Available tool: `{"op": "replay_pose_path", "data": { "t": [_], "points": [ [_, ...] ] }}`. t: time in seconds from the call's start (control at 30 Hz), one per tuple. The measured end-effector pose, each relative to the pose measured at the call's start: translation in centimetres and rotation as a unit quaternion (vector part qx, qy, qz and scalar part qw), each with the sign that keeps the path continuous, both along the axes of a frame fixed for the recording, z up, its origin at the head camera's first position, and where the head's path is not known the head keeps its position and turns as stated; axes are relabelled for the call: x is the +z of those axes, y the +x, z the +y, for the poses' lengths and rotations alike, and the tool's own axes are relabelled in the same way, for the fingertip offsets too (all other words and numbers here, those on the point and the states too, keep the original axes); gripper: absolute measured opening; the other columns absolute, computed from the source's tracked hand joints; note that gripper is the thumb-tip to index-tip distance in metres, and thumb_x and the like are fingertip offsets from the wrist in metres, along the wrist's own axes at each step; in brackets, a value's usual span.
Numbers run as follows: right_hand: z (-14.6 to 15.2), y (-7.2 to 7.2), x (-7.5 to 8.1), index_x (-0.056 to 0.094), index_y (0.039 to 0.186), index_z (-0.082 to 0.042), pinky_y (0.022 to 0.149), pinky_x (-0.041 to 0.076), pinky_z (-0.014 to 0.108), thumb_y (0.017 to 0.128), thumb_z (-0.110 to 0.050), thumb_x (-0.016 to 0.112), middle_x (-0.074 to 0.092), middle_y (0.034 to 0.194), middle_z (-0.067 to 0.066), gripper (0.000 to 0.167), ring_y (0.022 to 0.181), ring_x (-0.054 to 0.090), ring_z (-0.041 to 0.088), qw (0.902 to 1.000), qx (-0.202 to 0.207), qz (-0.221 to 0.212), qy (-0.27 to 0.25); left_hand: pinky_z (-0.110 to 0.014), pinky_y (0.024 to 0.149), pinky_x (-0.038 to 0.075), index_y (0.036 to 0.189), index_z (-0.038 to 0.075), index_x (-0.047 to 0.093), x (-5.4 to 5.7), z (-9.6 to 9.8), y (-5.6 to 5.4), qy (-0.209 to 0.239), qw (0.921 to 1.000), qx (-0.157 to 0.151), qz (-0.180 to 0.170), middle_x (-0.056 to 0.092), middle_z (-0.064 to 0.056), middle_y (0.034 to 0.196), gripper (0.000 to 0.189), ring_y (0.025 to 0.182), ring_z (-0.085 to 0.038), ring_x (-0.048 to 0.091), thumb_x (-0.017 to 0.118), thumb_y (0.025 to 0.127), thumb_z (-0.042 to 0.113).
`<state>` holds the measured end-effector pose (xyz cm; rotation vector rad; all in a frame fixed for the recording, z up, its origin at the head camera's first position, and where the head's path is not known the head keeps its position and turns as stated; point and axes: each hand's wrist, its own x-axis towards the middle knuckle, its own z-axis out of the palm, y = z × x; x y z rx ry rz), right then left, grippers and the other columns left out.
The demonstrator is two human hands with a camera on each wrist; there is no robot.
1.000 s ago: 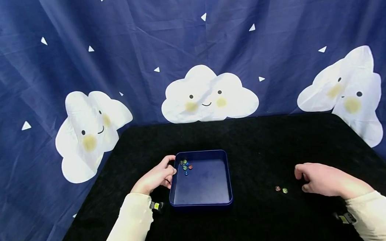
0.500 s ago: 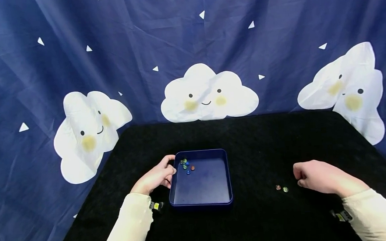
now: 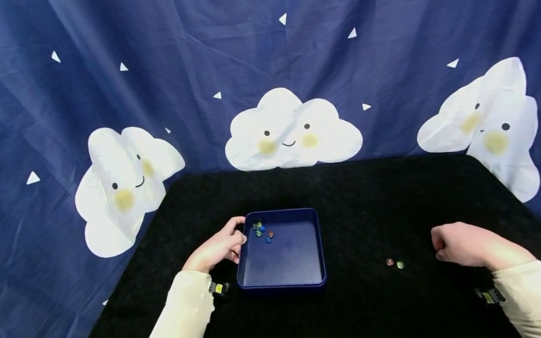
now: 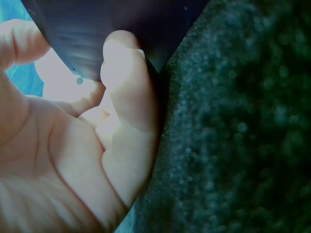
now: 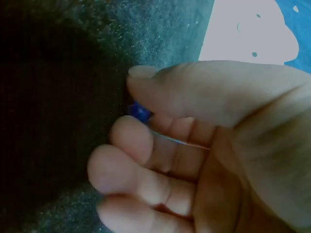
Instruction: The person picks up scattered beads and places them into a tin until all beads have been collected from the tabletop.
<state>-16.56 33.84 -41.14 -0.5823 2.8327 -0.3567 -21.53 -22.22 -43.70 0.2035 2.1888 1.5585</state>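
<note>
The right hand (image 3: 461, 244) curls its fingers and thumb around a small blue marble (image 5: 139, 111) above the black surface (image 3: 384, 203). The left hand (image 3: 217, 249) grips the blue tray's (image 3: 321, 248) left rim. Several marbles (image 3: 262, 231) lie inside it, and two marbles (image 3: 394, 263) rest between tray and right hand.

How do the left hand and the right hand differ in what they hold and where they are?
The left hand grips the left wall of the blue tray; the right hand is apart from the tray, on the black cloth. The left hand holds no marble; the right hand pinches a blue marble under its thumb. Both have cream sleeves.
</note>
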Motion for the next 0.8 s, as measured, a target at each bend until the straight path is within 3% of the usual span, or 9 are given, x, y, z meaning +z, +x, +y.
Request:
{"op": "replay_pose_path", "data": {
  "t": [0.23, 0.53, 0.8],
  "points": [
    [-1.4, 0.1, 0.4, 0.055, 0.080, -0.024, 0.057, 0.038, 0.029, 0.081, -0.016, 0.076, 0.048, 0.071, -0.011, 0.023, 0.061, 0.042, 0.006, 0.9997, 0.006, 0.023, -0.007, -0.035, 0.061, 0.055, 0.146, 0.017, 0.035, 0.0, 0.0, 0.1, 0.000, 1.0000, 0.001, 0.001, 0.049, -0.008, 0.078, 0.056, 0.067, -0.023, 0.054, 0.058, 0.095, 0.015],
    [-5.8, -0.2, 1.3, 0.052, 0.082, -0.032, 0.057, 0.035, 0.026, 0.079, -0.013, 0.073, 0.042, 0.066, -0.018, 0.028, 0.061, 0.042, 0.001, 0.9919, 0.033, 0.107, -0.061, -0.035, 0.061, 0.055, 0.149, 0.017, 0.032, 0.0, -0.2, 0.2, -0.007, 1.0000, 0.002, -0.002, 0.049, -0.008, 0.077, 0.059, 0.068, -0.024, 0.054, 0.057, 0.096, 0.015],
    [-9.5, 0.0, 1.6, 0.049, 0.081, -0.033, 0.058, 0.040, 0.025, 0.080, -0.009, 0.067, 0.047, 0.062, -0.025, 0.030, 0.056, 0.048, -0.006, 0.9864, 0.062, 0.121, -0.092, -0.036, 0.062, 0.055, 0.148, 0.017, 0.032, 0.1, 0.0, 0.2, -0.007, 1.0000, 0.000, -0.002, 0.048, -0.007, 0.076, 0.057, 0.066, -0.024, 0.055, 0.057, 0.096, 0.017]
  ]
}}
